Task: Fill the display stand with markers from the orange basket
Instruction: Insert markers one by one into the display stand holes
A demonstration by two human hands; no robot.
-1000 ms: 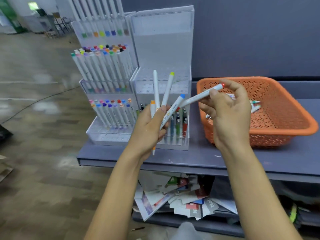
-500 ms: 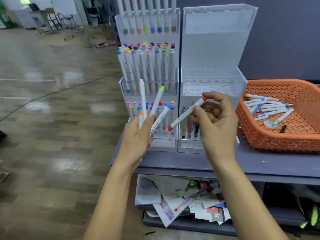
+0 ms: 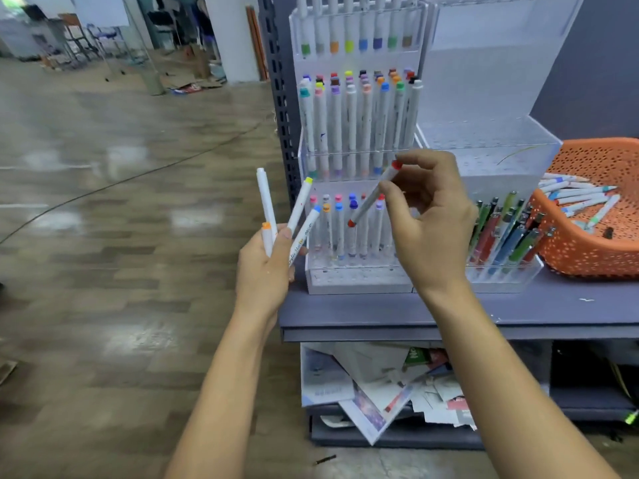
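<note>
My left hand grips a fan of several white markers with orange, yellow and blue ends, left of the stand. My right hand pinches one red-tipped marker, tilted, its lower end over the bottom tier of the clear display stand. That stand's left section holds rows of coloured-cap markers on three tiers. Its right section has bare upper tiers and pens in the bottom tier. The orange basket at the right edge holds several loose markers.
The stand and basket sit on a grey shelf. A black perforated upright rises behind the stand's left side. Crumpled papers and magazines fill the lower shelf. Wooden floor spreads to the left.
The view has swung so the stand sits further right. My right hand moved the red-tipped marker from near the basket to the stand's lower left tier. My left hand keeps its markers.
</note>
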